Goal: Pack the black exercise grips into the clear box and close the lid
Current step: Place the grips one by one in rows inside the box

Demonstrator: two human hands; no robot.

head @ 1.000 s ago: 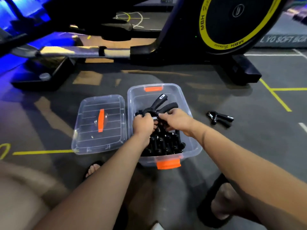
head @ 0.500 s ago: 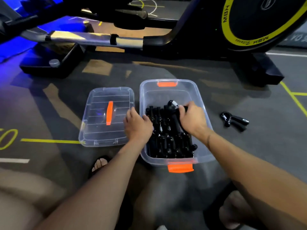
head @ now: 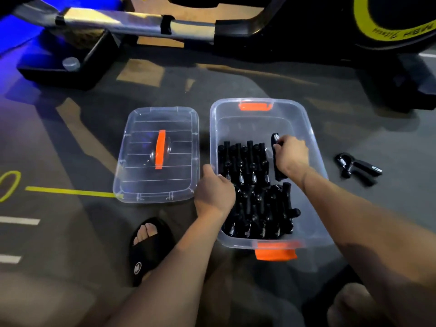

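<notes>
Right hand (head: 291, 156) pinching a grip (head: 276, 156) inside the box (head: 316, 147); left hand (head: 213, 190) clutching its rim. Could jam crooked, blocking the lid (head: 155, 154).

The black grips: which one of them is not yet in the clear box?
The lone grip on the floor, right of the clear box. All the others lie inside the box, including the one in the right hand.
</notes>
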